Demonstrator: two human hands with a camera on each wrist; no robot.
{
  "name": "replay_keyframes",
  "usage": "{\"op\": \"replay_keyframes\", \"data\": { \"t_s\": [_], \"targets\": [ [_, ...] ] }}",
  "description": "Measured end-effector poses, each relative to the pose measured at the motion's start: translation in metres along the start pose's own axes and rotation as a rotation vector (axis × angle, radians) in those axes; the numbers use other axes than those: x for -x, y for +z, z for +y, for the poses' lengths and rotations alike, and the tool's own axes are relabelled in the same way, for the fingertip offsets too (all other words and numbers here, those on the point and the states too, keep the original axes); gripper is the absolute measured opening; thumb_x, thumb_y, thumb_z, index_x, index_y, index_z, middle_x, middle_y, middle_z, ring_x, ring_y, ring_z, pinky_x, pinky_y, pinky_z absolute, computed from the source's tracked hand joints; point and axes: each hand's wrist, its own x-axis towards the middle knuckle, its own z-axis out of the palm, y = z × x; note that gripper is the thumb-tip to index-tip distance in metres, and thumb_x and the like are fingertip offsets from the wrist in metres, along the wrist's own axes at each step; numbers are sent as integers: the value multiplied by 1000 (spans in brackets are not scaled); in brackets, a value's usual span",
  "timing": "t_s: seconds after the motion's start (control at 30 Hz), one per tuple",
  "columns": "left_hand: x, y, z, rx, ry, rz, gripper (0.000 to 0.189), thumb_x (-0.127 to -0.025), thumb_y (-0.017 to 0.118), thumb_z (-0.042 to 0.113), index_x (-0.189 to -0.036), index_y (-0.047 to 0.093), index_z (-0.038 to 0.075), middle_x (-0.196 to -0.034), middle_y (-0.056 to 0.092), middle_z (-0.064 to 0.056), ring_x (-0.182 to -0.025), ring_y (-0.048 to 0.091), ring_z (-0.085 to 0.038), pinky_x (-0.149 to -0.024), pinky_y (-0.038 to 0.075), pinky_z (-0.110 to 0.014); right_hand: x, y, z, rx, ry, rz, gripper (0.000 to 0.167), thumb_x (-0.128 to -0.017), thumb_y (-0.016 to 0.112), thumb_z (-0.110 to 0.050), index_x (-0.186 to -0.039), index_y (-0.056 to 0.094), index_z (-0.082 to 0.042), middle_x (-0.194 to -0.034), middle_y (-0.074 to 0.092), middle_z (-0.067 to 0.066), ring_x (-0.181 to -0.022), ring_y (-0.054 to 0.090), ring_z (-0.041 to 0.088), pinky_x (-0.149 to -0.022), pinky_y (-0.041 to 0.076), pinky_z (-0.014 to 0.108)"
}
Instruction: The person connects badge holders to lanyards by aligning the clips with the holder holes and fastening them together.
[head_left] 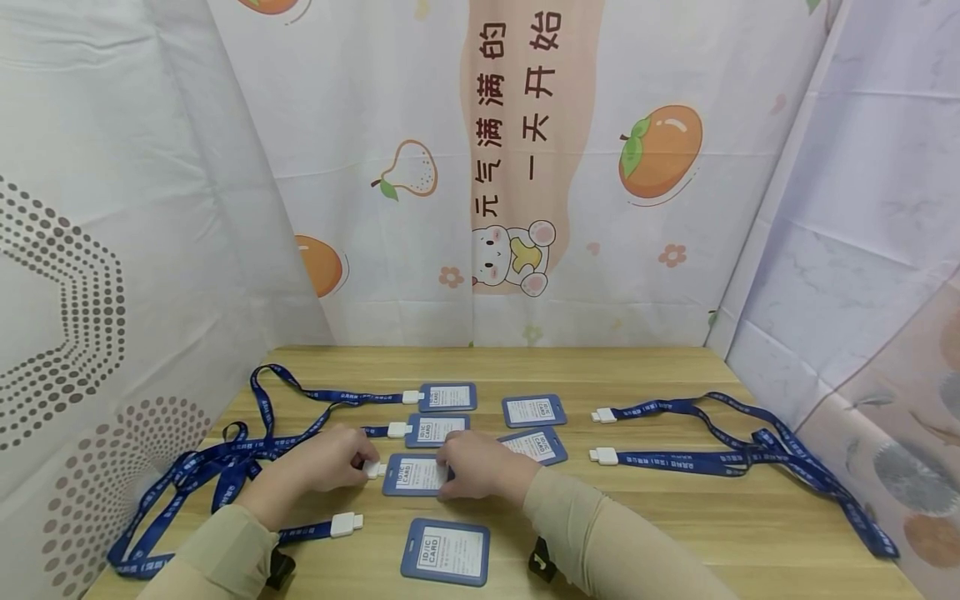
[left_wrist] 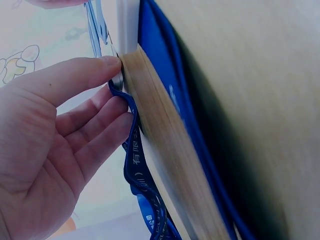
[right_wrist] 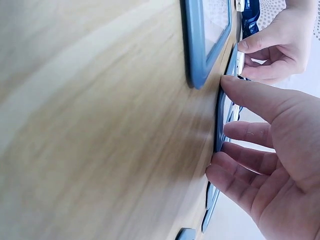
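In the head view my left hand (head_left: pixel 337 460) pinches the white plastic clip (head_left: pixel 372 471) of a blue printed lanyard, right at the left end of a blue ID card holder (head_left: pixel 411 475). The left wrist view shows thumb and fingertips together on the clip, with the lanyard strap (left_wrist: pixel 136 150) hanging below them. My right hand (head_left: pixel 483 468) grips the same holder at its right end and covers that part. In the right wrist view, its thumb (right_wrist: pixel 250 95) lies along one edge of the holder. The holder lies flat on the wooden table.
Two card holders (head_left: pixel 447 397) (head_left: pixel 437 429) with clips at their left ends lie beyond. Two others (head_left: pixel 534 411) (head_left: pixel 542 446) lie to the right, and one (head_left: pixel 445 552) in front. Loose lanyard clips (head_left: pixel 347 524) (head_left: pixel 603 456) lie at both sides. Curtains surround the table (head_left: pixel 675 525).
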Motion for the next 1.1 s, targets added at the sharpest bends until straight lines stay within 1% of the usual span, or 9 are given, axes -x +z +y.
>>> {"op": "replay_keyframes", "data": {
  "t_s": [0.17,0.43,0.63,0.87,1.1],
  "targets": [
    [0,1,0,2,-4,1,15,-84,81,8,-94,80,20,-84,61,9,-75,53,-12,-64,46,-29,0,-1,-1,5,-2,4,32,-83,85,-42,-103,77,-19,-96,63,-10,-80,52,6,-72,46,23],
    [-2,3,0,6,-48,0,15,-85,82,10,-96,81,21,-88,62,11,-77,53,-11,-67,47,-29,-1,2,0,3,-2,8,32,-82,85,-42,-103,78,-18,-95,63,-10,-79,51,6,-70,45,23],
    [-3,4,-1,16,-64,-7,16,-84,82,9,-95,81,21,-88,62,11,-78,53,-12,-68,48,-31,-2,2,-1,-7,5,7,28,-82,85,-42,-98,78,-20,-95,63,-11,-79,52,6,-70,45,23],
    [-3,2,1,45,-91,-11,16,-83,83,9,-94,81,20,-86,60,10,-77,53,-13,-67,47,-32,-2,2,-1,-16,12,5,23,-82,85,-41,-90,77,-20,-97,63,-10,-81,52,6,-73,46,24],
    [-3,4,1,64,-124,-8,16,-83,84,10,-94,81,21,-86,61,11,-77,53,-12,-70,48,-33,-2,3,-1,-22,2,4,23,-83,85,-40,-91,78,-19,-99,62,-9,-82,52,6,-73,46,23]
  ]
}}
